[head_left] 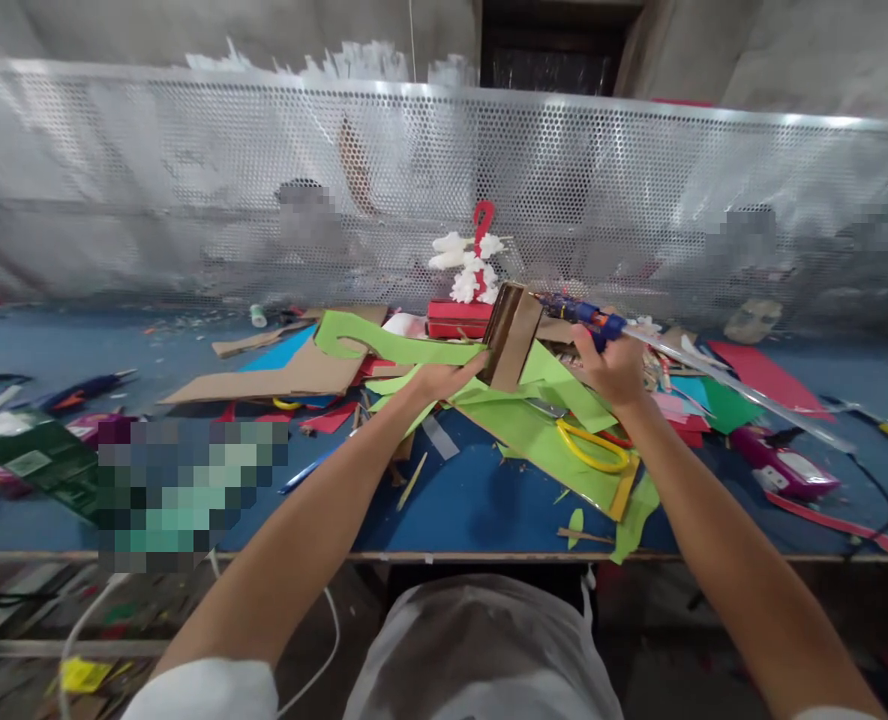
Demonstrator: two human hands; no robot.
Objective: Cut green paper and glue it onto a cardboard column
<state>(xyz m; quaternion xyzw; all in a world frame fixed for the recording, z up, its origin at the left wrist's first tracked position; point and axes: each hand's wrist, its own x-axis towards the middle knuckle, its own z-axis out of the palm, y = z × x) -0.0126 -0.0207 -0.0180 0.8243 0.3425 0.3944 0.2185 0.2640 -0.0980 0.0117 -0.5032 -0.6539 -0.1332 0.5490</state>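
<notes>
My left hand point(444, 380) is closed around the lower left side of a small brown cardboard box point(523, 340), held tilted above the paper pile. A light green paper strip with a curled end point(399, 345) stretches left from the box; whether the two are joined I cannot tell. My right hand point(615, 370) grips a blue hot glue gun point(583, 315), its nozzle pointing left at the box's upper right edge. From the gun's rear a long clear glue stick point(751, 390) runs down to the right. Yellow-handled scissors point(594, 458) lie on green paper point(541, 440) below.
Behind the box stands a red piece with white flower shapes point(476, 265) on a red base. Cardboard scraps point(271, 380) and paper cover the blue table point(444, 500). A dark green box point(39, 465) is at left, a purple box point(781, 465) at right. Perforated metal point(226, 180) borders the back.
</notes>
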